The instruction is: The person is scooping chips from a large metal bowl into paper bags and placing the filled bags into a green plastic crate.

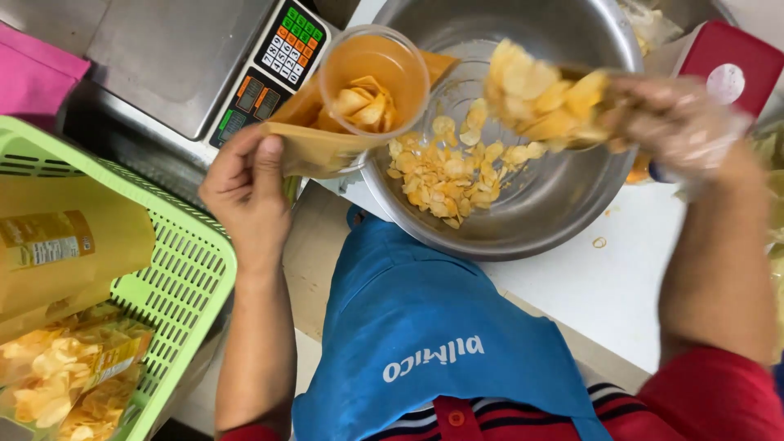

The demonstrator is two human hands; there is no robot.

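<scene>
At counter's near left edge, left hand [245, 184] grips tan pouch [314, 143] with clear funnel cup [374, 77] seated in its mouth. Farther right, gloved right hand [682, 122] clutches heaped chips [543, 94] above steel bowl [563, 204]. Risk: overfull handful sheds chips past cup's narrow rim.

You face a white counter [604, 286]; steel scale [175, 57] and green basket [175, 282] sit left of your fingers.

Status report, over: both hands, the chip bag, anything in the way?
Left hand holds open bag, some chips inside. Gloved right hand carries a handful of chips above steel bowl. Nothing between them.
</scene>
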